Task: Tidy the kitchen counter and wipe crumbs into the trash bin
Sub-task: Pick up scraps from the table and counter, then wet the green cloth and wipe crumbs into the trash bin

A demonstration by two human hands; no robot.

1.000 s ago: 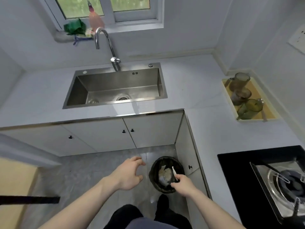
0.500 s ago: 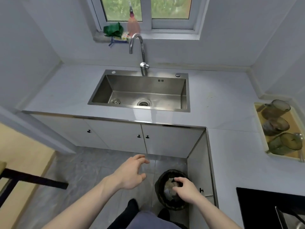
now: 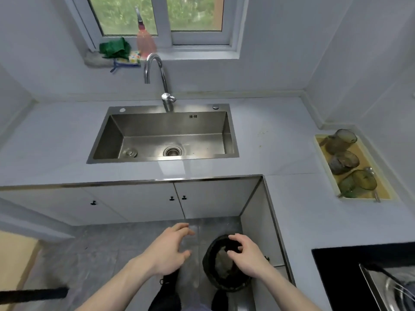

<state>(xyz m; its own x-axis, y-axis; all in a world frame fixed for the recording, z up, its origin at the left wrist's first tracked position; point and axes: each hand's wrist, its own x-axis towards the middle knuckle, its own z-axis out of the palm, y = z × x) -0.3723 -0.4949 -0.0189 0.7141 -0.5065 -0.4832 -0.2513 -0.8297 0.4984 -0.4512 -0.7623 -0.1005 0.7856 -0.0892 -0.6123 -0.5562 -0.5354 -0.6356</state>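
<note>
Leftmost, green cloth [image 3: 115, 47] and pink spray bottle [image 3: 146, 40] on the window sill; sink [image 3: 164, 134] with faucet [image 3: 157, 79] set in the grey desk [image 3: 280, 135]; left hand [image 3: 167, 251] over the floor, grip spread, fingers loosely curved, holding nothing; black trash bin [image 3: 226, 264] on the floor in the cabinet corner, scraps inside; right hand [image 3: 247, 254] directly above the bin, grip loosely curled, empty; far right, tray [image 3: 386, 194] with three glass mugs [image 3: 344, 161] on the desk; stove [image 3: 390, 286] at bottom right.
</note>
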